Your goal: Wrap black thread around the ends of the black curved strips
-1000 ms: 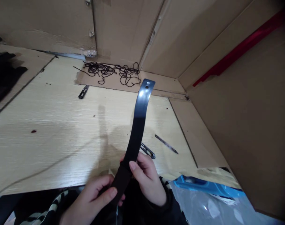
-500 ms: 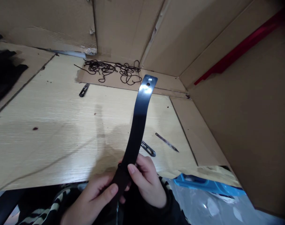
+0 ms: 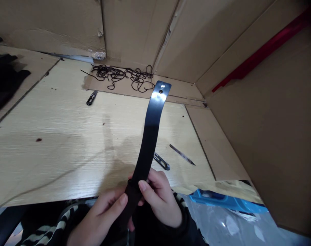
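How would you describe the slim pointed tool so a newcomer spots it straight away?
On the pale wooden table, find the flat cardboard panel on the right. Between it and the raised black strap lies the slim metal tool, slanting. Unlike the snips beside it, it is one narrow blade-like piece with a sharp tip.

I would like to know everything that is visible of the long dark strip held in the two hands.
The strip is flat, narrow and gently curved, dark and smooth, perhaps plastic. It shines near its squared far end, where a small round hole or stud shows. Its near part meets a matt, cloth-like dark piece, pinched by the left hand; the right hand grips at the junction. It slants away over the table; its near end is not visible.
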`<state>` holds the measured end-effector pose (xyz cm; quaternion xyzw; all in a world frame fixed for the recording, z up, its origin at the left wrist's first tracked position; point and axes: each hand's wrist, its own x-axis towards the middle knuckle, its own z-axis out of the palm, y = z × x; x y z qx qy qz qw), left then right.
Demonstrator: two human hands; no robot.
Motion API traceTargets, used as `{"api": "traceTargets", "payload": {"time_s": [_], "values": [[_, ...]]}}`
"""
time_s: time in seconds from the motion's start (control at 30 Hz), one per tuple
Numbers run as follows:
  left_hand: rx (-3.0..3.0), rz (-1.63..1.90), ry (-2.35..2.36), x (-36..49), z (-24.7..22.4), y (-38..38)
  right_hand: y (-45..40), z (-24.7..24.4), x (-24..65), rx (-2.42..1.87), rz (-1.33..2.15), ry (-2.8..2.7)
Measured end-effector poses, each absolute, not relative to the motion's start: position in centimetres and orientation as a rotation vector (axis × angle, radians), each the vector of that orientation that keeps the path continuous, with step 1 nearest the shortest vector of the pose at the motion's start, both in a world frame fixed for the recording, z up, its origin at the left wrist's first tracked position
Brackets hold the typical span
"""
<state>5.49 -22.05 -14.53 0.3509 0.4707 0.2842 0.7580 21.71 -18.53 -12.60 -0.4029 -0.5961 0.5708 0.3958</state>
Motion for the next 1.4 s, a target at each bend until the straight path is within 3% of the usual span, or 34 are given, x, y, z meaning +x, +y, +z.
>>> {"api": "traceTargets", "payload": {"time_s": [0.43, 1.4], "values": [[0.599, 0.785, 0.906, 5.6, -14.8, -21.7, -17.6, -10.6, 22.7, -0.991, 1.205, -1.693], [0.586, 0.803, 0.899, 6.7, -13.5, -20.5, -17.9, -10.9, 22.7, -1.07, 1.14, -1.64]]}}
